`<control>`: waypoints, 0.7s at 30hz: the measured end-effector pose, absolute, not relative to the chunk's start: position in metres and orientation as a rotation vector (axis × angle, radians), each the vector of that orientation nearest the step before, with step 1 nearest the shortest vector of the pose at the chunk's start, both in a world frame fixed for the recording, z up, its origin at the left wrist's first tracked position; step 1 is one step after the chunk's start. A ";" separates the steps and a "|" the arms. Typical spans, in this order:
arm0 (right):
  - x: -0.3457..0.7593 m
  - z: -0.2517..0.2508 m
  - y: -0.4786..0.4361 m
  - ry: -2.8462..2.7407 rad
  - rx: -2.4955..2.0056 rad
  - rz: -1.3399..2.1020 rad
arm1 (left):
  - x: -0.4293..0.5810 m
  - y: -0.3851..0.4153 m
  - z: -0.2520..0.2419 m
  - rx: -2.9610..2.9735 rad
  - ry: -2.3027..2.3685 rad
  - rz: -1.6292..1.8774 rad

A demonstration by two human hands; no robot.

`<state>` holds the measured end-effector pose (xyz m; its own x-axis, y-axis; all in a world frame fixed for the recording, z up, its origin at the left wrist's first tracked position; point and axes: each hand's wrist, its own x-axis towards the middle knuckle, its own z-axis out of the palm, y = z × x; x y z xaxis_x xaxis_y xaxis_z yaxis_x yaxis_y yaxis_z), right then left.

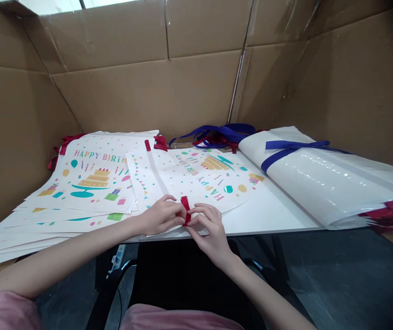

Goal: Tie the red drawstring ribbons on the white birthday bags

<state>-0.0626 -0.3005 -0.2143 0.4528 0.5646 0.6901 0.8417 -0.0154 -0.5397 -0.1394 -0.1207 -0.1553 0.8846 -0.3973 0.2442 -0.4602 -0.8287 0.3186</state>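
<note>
At the table's near edge, my left hand (160, 215) and my right hand (210, 231) meet, both pinching a short red ribbon (185, 208). The ribbon sits at the near end of a white "Happy Birthday" printed bag (196, 176) lying flat on the white table (272, 211). The fingers of both hands are curled round the ribbon. Another red ribbon end (147, 145) shows at the bag's far end.
A fanned stack of printed birthday bags (86, 178) lies at the left. A folded pile of plain glossy bags tied with blue ribbon (323, 176) lies at the right. Loose blue and red ribbons (217, 135) rest at the back. Cardboard walls (182, 87) surround the table.
</note>
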 end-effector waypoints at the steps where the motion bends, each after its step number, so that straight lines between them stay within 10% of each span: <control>1: -0.062 -0.213 -0.301 -1.224 -1.686 -0.328 | -0.143 -0.123 -0.150 2.684 -0.604 0.178; 21: -0.054 -0.163 -0.266 -1.123 -1.536 0.733 | -0.196 -0.120 -0.133 3.276 -0.881 1.103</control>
